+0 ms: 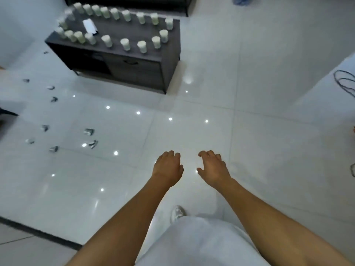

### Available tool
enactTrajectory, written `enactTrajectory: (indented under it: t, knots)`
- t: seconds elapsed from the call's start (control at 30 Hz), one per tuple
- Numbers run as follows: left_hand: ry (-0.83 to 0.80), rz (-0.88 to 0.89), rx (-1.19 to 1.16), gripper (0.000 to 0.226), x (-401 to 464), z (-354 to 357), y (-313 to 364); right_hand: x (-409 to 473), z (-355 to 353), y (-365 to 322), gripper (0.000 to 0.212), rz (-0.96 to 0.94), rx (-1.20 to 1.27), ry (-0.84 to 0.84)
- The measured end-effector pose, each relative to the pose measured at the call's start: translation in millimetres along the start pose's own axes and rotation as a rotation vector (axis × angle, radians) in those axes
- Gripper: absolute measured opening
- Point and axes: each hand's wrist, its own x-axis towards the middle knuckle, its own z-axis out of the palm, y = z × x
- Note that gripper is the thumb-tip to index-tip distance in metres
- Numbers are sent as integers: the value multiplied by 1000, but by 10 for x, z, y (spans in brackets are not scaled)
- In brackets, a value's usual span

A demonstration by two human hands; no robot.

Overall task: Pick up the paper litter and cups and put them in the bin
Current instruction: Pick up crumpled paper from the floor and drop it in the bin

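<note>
Litter: small crumpled grey-white paper scraps (pixel 89 131) scattered on the glossy white tiled floor (pixel 249 131), off to the left and well apart from both hands.
Cups: white paper cups (pixel 125 44) standing upright in a ring on top of the dark grey low cabinet (pixel 134 73), further back.
Hands: left hand (pixel 168 167) and right hand (pixel 213 167) hang out front over bare floor with fingers loosely curled and slightly spread, holding nothing.
Bin: can't see it anywhere in view, so the carry route is anyone's guess.
Risk 1: cups stand close together, so imo grabbing one carelessly could knock its neighbours over or off the edge.
Risk 2: scraps are tiny and flat-ish on a slick tile, so they'd probably slide away from a pinch. Easy to miss the far ones near the left edge too.
Risk 3: dark looped cable (pixel 343 81) on the right looks like a trip hazard if the route goes that way.
Count, cups: 20, as far as the blur lets me tell.
Count, scraps: 9 that I can make out.
Count, other: one flat white rectangular item (pixel 89 25) inside the ring of cups. Can't tell what it is.
</note>
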Motion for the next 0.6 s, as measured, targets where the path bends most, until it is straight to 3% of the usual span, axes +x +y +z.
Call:
enactTrajectory:
  t: [0.2,0.6]
  knots:
    - [25,-291,-150,40,-119,-234,-1391,771,165,-1391,50,-249,-137,-111]
    - [75,-723,-358,42,241,-672,-3278,2356,335,-3404,51,-612,-330,-301]
